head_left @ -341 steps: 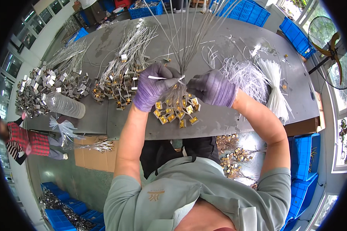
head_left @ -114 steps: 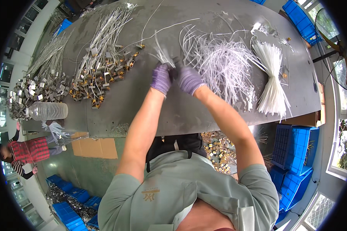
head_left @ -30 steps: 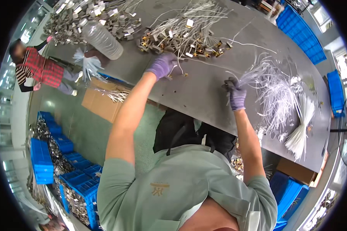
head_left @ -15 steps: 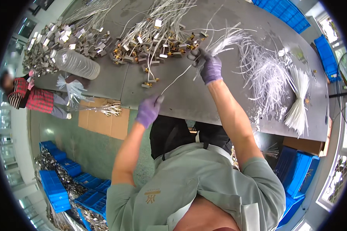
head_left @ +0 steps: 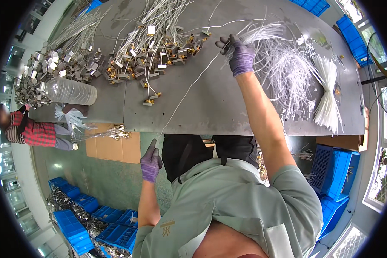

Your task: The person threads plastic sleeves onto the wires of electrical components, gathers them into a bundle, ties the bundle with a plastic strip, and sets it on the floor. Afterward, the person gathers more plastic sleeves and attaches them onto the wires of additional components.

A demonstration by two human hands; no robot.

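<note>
My left hand (head_left: 151,167), in a purple and grey glove, is in front of the table's near edge with its index finger stretched up. A thin white wire (head_left: 185,92) runs down to its fingertips, where it seems pinched. At the other end of this wire is my gloved right hand (head_left: 240,55), over the table. It is closed on a bundle of clear plastic strips (head_left: 264,32) fanning out behind it. Several wired metal-cased parts with brass-coloured ends (head_left: 152,64) lie left of my right hand. Two small ones (head_left: 148,102) sit nearer the edge.
The grey table (head_left: 193,112) carries a heap of clear strips (head_left: 286,81) and a tied white bundle (head_left: 327,96) at right. A plastic bottle (head_left: 71,91) lies beside grey metal pieces (head_left: 51,69) at left. Blue crates (head_left: 75,228) and another person (head_left: 34,129) are beyond.
My left hand has moved down and left, off the table's edge, and the wire stretches longer between my hands. The right hand stays near the clear strips. The whole view has shifted slightly.
</note>
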